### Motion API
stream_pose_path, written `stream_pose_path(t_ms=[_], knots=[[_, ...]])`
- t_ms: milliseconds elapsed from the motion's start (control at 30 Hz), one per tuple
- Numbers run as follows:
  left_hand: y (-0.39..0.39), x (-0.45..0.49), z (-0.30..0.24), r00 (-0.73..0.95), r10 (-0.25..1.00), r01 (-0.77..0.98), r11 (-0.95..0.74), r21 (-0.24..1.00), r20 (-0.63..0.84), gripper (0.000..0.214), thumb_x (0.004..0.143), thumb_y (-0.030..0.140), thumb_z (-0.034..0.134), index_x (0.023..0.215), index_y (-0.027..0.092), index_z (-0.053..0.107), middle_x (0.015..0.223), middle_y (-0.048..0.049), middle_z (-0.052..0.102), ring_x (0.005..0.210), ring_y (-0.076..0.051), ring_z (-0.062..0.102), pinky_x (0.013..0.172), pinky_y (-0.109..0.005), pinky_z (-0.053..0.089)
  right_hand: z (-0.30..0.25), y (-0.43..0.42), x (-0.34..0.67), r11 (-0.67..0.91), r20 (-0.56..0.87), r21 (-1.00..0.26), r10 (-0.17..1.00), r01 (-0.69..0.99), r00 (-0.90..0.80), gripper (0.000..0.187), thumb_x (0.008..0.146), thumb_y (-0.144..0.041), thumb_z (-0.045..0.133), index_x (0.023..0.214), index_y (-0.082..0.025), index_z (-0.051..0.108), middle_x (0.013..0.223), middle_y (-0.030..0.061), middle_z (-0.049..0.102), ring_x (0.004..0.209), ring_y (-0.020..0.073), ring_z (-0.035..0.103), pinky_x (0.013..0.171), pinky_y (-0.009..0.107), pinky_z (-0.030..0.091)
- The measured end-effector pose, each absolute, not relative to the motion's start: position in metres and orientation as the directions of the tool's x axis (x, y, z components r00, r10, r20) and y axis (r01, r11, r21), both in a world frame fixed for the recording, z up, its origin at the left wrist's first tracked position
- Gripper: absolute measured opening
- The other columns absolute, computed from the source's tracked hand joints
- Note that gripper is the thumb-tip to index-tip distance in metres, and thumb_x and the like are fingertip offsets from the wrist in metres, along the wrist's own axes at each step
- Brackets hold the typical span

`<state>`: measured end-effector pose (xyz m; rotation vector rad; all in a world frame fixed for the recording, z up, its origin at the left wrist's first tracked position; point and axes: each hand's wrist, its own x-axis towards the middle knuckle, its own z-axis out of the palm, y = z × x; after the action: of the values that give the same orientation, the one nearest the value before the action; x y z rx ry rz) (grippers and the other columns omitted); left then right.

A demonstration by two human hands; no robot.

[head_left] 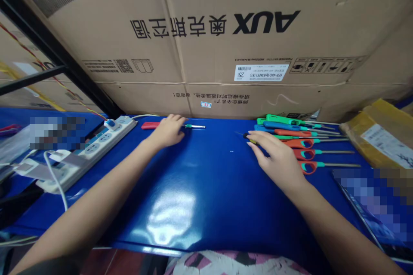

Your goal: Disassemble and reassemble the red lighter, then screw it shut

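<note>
A long-nosed lighter with a red handle [149, 125] and a thin metal tube lies near the back of the blue tabletop. My left hand [170, 130] is over its middle, fingers curled around it, so its trigger area is hidden. In my right hand [274, 148], thumb and fingers pinch a small screwdriver [250, 139] with a black and yellow handle, its thin shaft pointing left. Beyond the right hand, several lighters [308, 142] in green, blue and orange lie in a row, tubes to the right. A tiny pale piece [231, 151] sits on the table between my hands.
A large cardboard sheet [193, 56] stands along the back. On the left are a white power strip [97, 148] with plugs and cables, and a black metal frame [87, 81]. A yellow package [361, 126] and a dark flat device [361, 210] are at right.
</note>
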<state>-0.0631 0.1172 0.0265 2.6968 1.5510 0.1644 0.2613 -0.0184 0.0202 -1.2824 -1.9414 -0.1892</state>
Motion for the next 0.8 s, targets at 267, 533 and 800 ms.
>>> stream_pose_path(t_ms=[267, 533, 800], knots=[[0.135, -0.139, 0.042, 0.442, 0.892, 0.895, -0.431, 0.117, -0.097, 0.051, 0.086, 0.044, 0.053, 0.127, 0.016, 0.063, 0.123, -0.0135, 0.065, 0.107, -0.028, 0.062, 0.094, -0.035, 0.048, -0.02, -0.003, 0.27, 0.419, 0.509, -0.223, 0.82, 0.88, -0.261, 0.032, 0.092, -0.01, 0.053, 0.111, -0.016, 0.078, 0.121, 0.0155, 0.075, 0.107, 0.0288, 0.075, 0.095, 0.047, 0.063], [0.091, -0.12, 0.055, 0.56, 0.795, 0.827, -0.518, 0.217, -0.235, 0.044, 0.079, 0.047, 0.067, 0.114, 0.021, 0.071, 0.105, -0.0054, 0.07, 0.091, -0.022, 0.065, 0.08, -0.028, 0.048, -0.014, -0.01, 0.265, 0.413, 0.434, -0.15, 0.844, 0.898, -0.315, 0.032, 0.093, -0.02, 0.058, 0.118, -0.008, 0.073, 0.136, 0.0276, 0.062, 0.126, 0.0403, 0.062, 0.1, 0.064, 0.054], [0.03, -0.067, 0.062, 0.681, 0.673, 0.73, -0.587, 0.351, -0.289, 0.031, 0.078, 0.037, 0.076, 0.108, 0.028, 0.073, 0.098, -0.0006, 0.07, 0.085, -0.02, 0.065, 0.071, -0.027, 0.044, 0.006, -0.033, 0.238, 0.668, 0.265, -0.301, 0.744, 0.681, -0.613, 0.045, 0.098, -0.038, 0.06, 0.14, -0.022, 0.057, 0.133, 0.0116, 0.064, 0.125, 0.026, 0.057, 0.107, 0.049, 0.049]])
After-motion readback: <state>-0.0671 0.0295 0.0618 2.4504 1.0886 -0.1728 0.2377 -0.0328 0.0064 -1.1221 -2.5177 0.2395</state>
